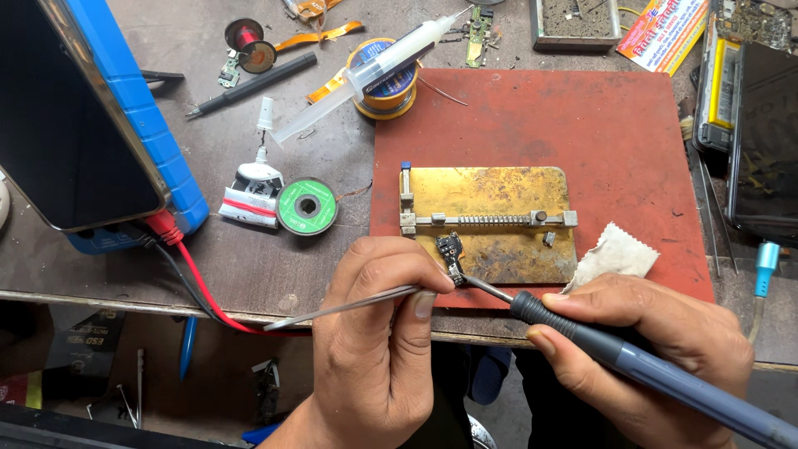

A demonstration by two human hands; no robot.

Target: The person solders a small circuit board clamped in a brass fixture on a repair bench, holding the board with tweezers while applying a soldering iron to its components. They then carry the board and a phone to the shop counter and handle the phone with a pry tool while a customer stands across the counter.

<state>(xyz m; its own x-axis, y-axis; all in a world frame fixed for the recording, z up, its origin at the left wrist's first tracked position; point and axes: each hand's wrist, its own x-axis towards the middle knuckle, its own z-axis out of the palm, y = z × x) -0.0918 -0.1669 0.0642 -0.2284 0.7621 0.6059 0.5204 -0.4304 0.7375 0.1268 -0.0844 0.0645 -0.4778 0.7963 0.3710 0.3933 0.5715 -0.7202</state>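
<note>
Left hand nearest the camera, fingers pinched together on metal tweezers; the tweezer tips meet a small circuit board. Right hand beside it, fingers wrapped tight around the grey-blue handle of a soldering iron — its tip touches the same board from the right.

The small circuit board sits at the lower left edge of a worn brass holder plate, just below the plate's spring clamp bar. A crumpled cloth lies at the plate's lower right corner. Plate rests on a red mat on the desk.

Left of the mat: a green spool touching a squeezed white tube. Red and black leads run over the desk edge from a blue-cased device.

Farther back — a syringe lying across a yellow solder reel, a black pen-like tool, and a dark phone at the right edge.
</note>
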